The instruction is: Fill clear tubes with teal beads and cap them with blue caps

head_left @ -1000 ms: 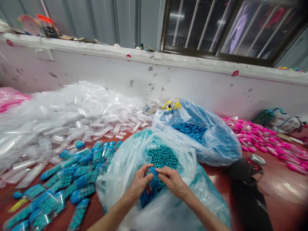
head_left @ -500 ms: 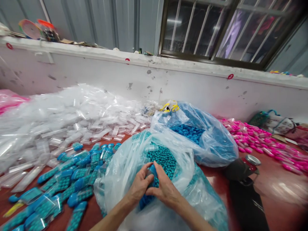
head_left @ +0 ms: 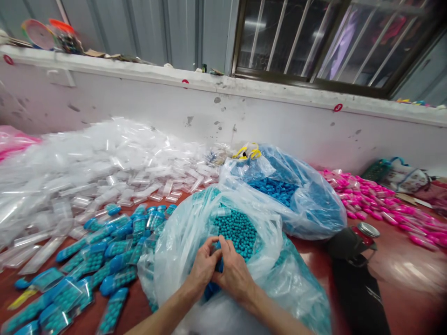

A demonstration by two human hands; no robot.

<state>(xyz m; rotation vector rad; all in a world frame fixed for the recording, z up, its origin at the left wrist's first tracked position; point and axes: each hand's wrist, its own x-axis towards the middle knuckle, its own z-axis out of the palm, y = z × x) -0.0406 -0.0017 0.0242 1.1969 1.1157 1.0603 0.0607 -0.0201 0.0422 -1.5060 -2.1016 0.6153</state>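
Observation:
Both hands meet over an open clear plastic bag of small teal beads. My left hand and my right hand pinch a blue-capped bead tube between them. Most of the tube is hidden behind the fingers; only bits of blue show. Below the hands, more blue pieces show at the bag's near side. To the left lie several clear flat tubes of teal beads with blue caps.
A heap of empty clear tubes spreads at the back left. Behind the bead bag sits a bag of blue caps. Pink-capped pieces, a lidded jar and a black flat item lie right on the red table.
My fingers have closed in on the tube, the right hand shifting slightly left, so less of its blue cap shows. The camera view has shifted slightly.

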